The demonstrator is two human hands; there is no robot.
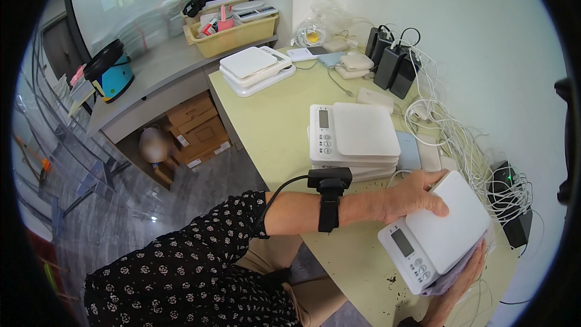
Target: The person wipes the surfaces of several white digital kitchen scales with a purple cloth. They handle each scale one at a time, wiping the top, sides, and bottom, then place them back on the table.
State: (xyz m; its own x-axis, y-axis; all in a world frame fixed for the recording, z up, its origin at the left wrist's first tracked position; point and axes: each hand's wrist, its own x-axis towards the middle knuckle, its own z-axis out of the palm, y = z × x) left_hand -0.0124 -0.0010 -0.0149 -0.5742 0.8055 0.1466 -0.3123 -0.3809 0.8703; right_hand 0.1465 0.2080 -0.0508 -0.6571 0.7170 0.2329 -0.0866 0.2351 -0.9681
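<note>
My left hand [416,197] grips a white kitchen scale [451,221] by its upper left edge, with the thumb on the weighing plate. The scale is tilted over the right part of the table, its grey display and round buttons facing up. At its lower right side, my right hand [463,278] presses a purple cloth [457,271] against the edge and underside. Part of the cloth and several right fingers are hidden by the scale. Just beyond my left forearm lies a stack of white scales [365,130].
More scales [251,69] sit at the table's far left corner. White cables [445,127], black power adapters [390,63] and pale power banks [356,63] crowd the wall side. Dark crumbs [392,280] dot the near tabletop. A yellow bin [236,37] stands on the grey counter.
</note>
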